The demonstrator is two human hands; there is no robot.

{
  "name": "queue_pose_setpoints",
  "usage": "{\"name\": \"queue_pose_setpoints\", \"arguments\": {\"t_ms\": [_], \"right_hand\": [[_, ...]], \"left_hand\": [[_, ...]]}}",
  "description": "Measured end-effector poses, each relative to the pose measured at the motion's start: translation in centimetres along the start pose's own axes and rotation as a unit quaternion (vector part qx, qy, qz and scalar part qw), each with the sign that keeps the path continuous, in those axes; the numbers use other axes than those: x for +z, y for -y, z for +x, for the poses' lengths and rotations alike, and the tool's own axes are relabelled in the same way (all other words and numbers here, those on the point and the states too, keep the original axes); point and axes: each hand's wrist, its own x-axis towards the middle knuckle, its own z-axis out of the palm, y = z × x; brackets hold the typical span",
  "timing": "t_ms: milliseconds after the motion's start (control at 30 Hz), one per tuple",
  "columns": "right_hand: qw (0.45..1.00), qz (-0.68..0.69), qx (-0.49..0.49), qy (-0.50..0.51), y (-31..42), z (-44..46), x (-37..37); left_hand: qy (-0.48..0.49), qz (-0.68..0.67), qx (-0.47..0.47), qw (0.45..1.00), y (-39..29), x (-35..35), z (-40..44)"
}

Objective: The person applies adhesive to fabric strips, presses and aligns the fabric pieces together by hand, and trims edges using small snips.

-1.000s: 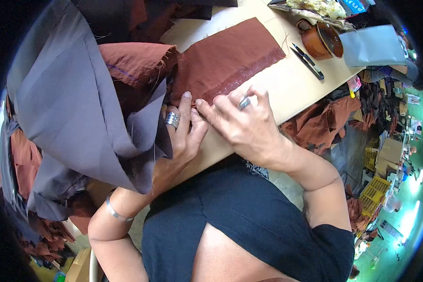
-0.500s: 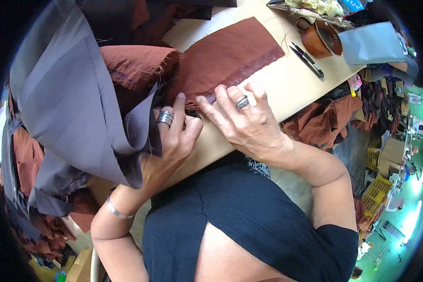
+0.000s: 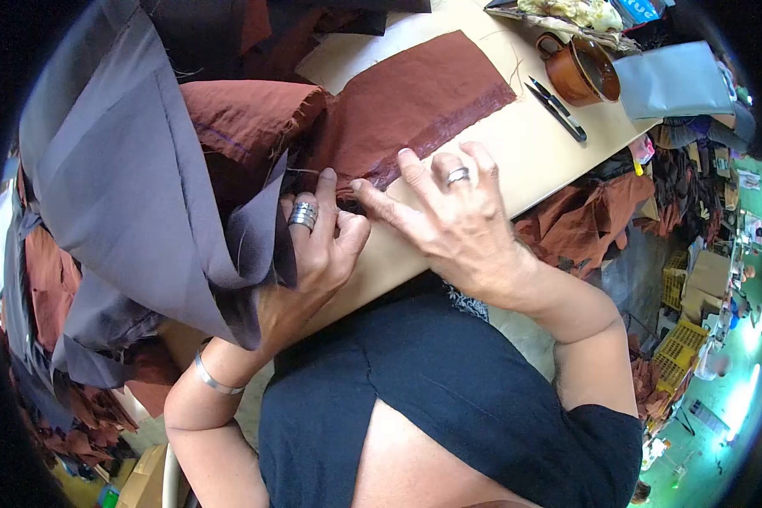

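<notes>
A rust-brown piece of fabric (image 3: pixel 415 93) lies flat, with a darker, shiny strip along its near edge. The index finger of my left hand (image 3: pixel 322 241) is stretched out, its tip on the fabric's near left corner beside a pale thread. Its thumb is bent and stands apart; grey cloth (image 3: pixel 144 195) partly hides the other fingers and drapes over the wrist. My right hand (image 3: pixel 457 220) is open with fingers spread, the index tip touching the fabric's edge close to my left index finger. A folded rust piece (image 3: pixel 250 118) rises just left of the flat one.
Right of the fabric, thread snips (image 3: pixel 557 110) rest on the cream table (image 3: pixel 516 169). Behind them stand a brown mug (image 3: pixel 580 72) and a light blue-grey packet (image 3: pixel 673 80). Rust cloth (image 3: pixel 580 220) hangs below the table's right edge. Yellow crates (image 3: pixel 679 351) are farther right.
My right hand has spread its fingers wider and turned slightly, the index tip still at the fabric's edge. My left hand has barely shifted. A pale thread now shows beside its index finger.
</notes>
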Motion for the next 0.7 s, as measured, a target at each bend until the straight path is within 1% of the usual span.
{"name": "queue_pose_setpoints", "arguments": {"t_ms": [33, 100, 133, 233, 300, 333, 433, 600, 700], "right_hand": [[1.000, -0.011, 0.004, -0.002, 0.2, 0.0, 0.1], [0.999, 0.023, -0.023, 0.001, -0.6, -0.2, -0.1], [0.999, 0.039, -0.037, 0.002, -1.1, -0.2, -0.3], [0.996, 0.088, -0.029, 0.012, -1.8, -0.1, -0.5], [0.998, 0.055, -0.008, 0.013, -0.9, 0.1, -0.2], [0.999, 0.039, 0.003, 0.012, -0.5, 0.1, 0.0], [0.999, 0.034, -0.015, 0.020, -0.6, 0.0, -0.2], [0.995, 0.093, -0.037, 0.024, -1.9, -0.3, -0.8], [0.994, 0.099, -0.030, 0.030, -1.8, -0.2, -0.9]], "left_hand": [[0.014, -0.013, -0.005, 1.000, -0.1, 0.0, 0.0], [0.042, -0.035, -0.016, 0.998, -0.2, 0.0, -0.3], [0.029, -0.020, -0.013, 0.999, -0.2, 0.1, -0.3], [-0.005, 0.003, -0.008, 1.000, -0.1, 0.6, -0.3], [-0.022, -0.010, -0.014, 1.000, -0.2, 0.8, -0.3], [-0.020, -0.005, -0.011, 1.000, -0.2, 0.7, -0.4], [-0.010, 0.003, -0.004, 1.000, 0.0, 0.4, -0.4], [0.019, -0.045, 0.013, 0.999, 0.3, -0.7, -0.1], [0.004, -0.039, 0.011, 0.999, 0.4, -0.1, -0.6]]}}
